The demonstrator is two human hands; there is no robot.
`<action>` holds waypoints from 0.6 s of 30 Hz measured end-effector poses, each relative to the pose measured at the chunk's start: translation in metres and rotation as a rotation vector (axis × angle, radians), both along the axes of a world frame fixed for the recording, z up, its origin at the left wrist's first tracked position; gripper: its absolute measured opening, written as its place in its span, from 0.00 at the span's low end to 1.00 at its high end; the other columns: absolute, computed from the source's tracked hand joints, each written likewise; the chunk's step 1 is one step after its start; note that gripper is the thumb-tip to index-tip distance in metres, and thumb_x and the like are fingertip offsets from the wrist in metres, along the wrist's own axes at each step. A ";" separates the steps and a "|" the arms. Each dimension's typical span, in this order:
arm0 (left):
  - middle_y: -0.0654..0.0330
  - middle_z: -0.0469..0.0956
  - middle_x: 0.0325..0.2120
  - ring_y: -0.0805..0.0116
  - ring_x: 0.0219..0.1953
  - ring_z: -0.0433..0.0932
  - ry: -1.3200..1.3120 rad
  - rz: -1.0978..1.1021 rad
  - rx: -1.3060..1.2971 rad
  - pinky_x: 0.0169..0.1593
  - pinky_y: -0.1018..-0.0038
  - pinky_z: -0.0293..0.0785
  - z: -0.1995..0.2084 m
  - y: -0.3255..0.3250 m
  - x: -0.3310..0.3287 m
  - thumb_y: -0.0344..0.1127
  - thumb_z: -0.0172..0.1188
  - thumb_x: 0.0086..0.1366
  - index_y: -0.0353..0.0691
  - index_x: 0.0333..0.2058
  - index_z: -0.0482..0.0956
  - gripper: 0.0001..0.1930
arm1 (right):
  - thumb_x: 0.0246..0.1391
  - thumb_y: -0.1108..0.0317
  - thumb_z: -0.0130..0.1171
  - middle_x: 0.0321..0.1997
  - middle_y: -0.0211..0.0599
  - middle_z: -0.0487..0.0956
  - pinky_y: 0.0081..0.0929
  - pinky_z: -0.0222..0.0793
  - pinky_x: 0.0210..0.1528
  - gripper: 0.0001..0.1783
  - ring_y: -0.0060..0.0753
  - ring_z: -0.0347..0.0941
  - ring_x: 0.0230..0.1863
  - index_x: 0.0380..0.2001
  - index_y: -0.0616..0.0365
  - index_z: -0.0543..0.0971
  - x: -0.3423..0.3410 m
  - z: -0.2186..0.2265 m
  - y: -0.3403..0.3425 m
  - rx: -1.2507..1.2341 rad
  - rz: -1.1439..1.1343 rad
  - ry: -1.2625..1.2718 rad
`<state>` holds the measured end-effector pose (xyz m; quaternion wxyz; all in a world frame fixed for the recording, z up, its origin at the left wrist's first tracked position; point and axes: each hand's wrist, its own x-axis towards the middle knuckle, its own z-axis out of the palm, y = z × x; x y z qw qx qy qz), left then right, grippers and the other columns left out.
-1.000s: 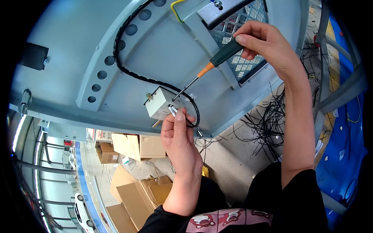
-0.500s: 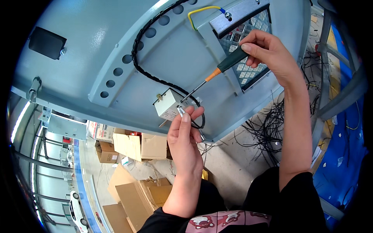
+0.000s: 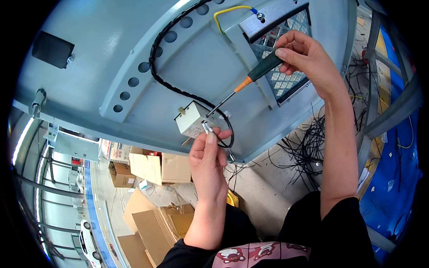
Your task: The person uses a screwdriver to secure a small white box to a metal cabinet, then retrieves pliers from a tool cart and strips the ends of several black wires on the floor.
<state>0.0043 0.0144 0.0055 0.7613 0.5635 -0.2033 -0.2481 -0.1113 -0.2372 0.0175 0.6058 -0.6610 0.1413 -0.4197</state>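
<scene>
In the head view, your right hand (image 3: 308, 58) grasps the green-and-orange screwdriver (image 3: 264, 66) by its handle, its tip at the white box (image 3: 189, 121) near the lower edge of the grey-blue metal panel (image 3: 107, 44). Your left hand (image 3: 208, 156) pinches white-sleeved wires (image 3: 207, 127) at that box. Its front bears small printed lines, too fine to read; a floor carton (image 3: 120, 152) carries printing too.

From my head view, I have the left hand (image 3: 208, 156) raised above its bare left forearm (image 3: 206, 223), thumb and fingertips pinched. I hold the right hand (image 3: 308, 62) higher, leaning left, fingers curled against the thumb, the right forearm (image 3: 339, 147) nearly upright.
</scene>
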 end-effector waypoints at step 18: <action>0.56 0.69 0.50 0.66 0.51 0.70 -0.595 0.360 0.011 0.58 0.69 0.65 -0.019 0.024 0.071 0.34 0.70 0.53 0.36 0.55 0.61 0.34 | 0.42 0.81 0.66 0.44 0.33 0.69 0.21 0.71 0.38 0.19 0.27 0.72 0.38 0.40 0.59 0.75 -0.002 -0.015 -0.008 -1.015 -0.289 0.045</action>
